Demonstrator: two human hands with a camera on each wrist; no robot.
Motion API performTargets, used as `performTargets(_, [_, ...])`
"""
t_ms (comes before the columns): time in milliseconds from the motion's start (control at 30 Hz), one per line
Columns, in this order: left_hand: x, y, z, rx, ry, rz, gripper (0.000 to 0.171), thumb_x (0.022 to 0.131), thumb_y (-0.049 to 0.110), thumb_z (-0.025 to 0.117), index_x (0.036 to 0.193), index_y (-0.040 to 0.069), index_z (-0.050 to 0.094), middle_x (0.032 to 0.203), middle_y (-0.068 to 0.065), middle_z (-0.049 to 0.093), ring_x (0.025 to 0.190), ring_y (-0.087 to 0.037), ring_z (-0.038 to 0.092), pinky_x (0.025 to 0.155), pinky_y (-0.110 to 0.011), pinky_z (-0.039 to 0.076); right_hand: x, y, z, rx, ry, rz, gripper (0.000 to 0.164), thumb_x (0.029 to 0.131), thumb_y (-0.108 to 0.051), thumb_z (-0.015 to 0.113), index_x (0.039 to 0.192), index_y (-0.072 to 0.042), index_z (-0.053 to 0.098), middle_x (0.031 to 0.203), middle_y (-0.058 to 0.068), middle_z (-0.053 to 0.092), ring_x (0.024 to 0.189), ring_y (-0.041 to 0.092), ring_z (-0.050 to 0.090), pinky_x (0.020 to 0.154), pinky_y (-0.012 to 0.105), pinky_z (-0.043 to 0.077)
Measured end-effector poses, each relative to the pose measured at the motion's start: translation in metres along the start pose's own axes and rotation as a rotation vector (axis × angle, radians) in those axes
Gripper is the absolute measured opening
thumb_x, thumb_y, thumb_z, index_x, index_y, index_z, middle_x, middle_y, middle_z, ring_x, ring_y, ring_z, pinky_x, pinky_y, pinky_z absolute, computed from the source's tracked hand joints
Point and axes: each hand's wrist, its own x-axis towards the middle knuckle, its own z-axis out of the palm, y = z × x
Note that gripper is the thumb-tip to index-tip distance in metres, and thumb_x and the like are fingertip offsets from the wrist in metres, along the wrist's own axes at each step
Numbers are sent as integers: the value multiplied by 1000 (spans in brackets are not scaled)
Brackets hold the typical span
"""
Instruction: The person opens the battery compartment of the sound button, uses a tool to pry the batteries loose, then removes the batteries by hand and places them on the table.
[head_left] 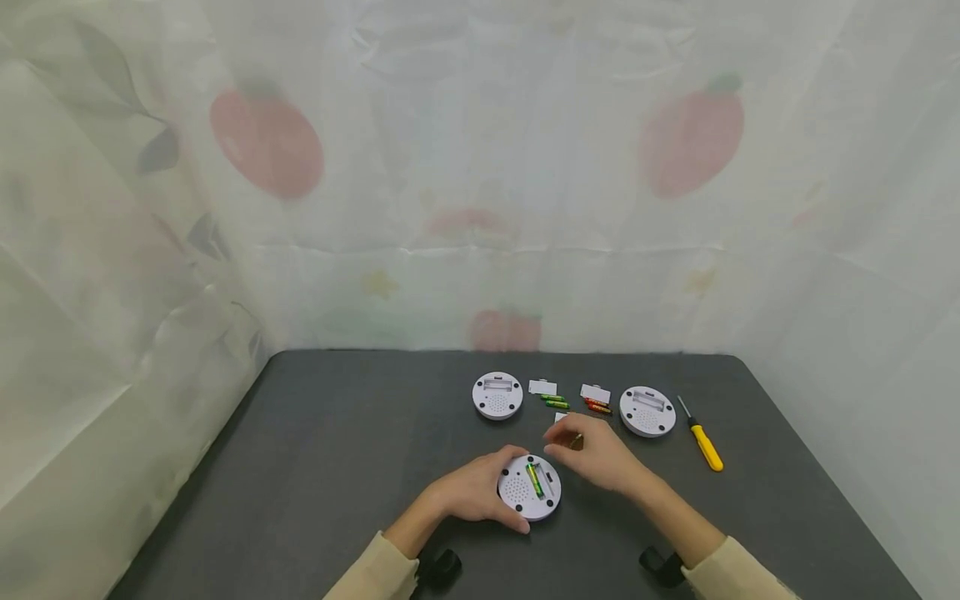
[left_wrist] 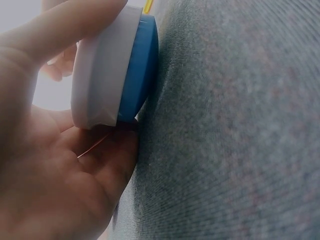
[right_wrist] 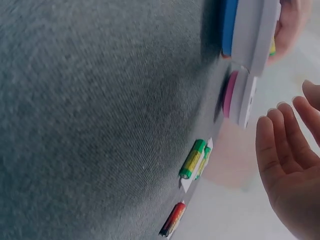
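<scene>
My left hand [head_left: 480, 487] grips a round white device [head_left: 517, 492] by its rim, thumb on the near side and fingers on the far side. In the left wrist view the device [left_wrist: 102, 70] has a blue face turned toward the table. Its upturned side has small dark feet, speaker holes and a battery compartment, where one green battery [head_left: 535, 481] lies beside a vacant slot. Just right of the device hovers my right hand [head_left: 596, 454], apart from it. The right wrist view shows this hand [right_wrist: 292, 160] with fingers loosely bent and nothing visible between them.
Two more round white devices, one at the back [head_left: 497, 396] and one at the right [head_left: 648, 412], have vacant compartments. Between them lie green batteries [head_left: 557, 404], red batteries [head_left: 598, 407] and white covers [head_left: 543, 387]. A yellow-handled screwdriver [head_left: 707, 447] rests far right.
</scene>
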Motion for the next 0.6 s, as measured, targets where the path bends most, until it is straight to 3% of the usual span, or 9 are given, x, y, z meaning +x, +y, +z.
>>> performTargets(267, [0, 1, -1, -1, -8, 0, 90, 71, 39, 93, 145, 19, 46, 118, 11, 57, 100, -6, 55, 89, -29, 43, 3, -1, 14, -48, -61, -84, 13, 93, -15, 75, 106, -11, 74, 94, -9, 63, 84, 7, 58, 72, 28, 51])
performTargets(600, [0, 1, -1, 28, 2, 35, 89, 70, 40, 94, 143, 19, 47, 118, 11, 58, 100, -5, 55, 89, -26, 43, 3, -5, 22, -35, -157, -96, 16, 93, -14, 75, 109, -12, 76, 100, 0, 59, 81, 10, 54, 70, 26, 48])
